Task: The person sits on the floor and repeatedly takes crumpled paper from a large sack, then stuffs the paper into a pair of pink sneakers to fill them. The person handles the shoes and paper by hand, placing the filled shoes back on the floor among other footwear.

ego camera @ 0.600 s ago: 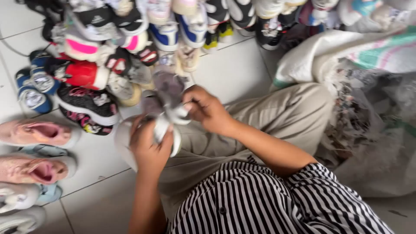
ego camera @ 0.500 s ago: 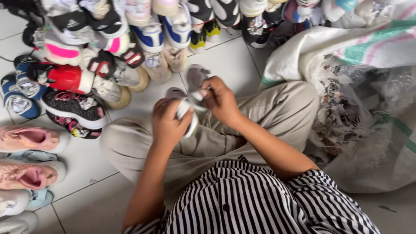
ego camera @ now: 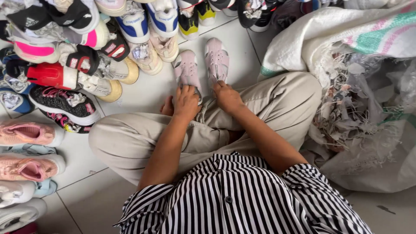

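Resting on the heel of one pale pink shoe [ego camera: 187, 69], the left hand [ego camera: 186, 102] grips its back end, while the right hand [ego camera: 227, 96] grasps the heel of the matching shoe [ego camera: 216, 60] just beside it. Both shoes stand side by side on the tiled floor [ego camera: 147, 89], toes pointing away, near rows of sneakers [ego camera: 73, 65] and a big sack [ego camera: 346, 47].

A shoe sorting spot, likely a secondhand shoe stall, tiled floor [ego camera: 151, 89] ahead of the hands was crowded with rows of mixed used sneakers [ego camera: 86, 47], a big torn woven sack [ego camera: 346, 47] slumped just to their right
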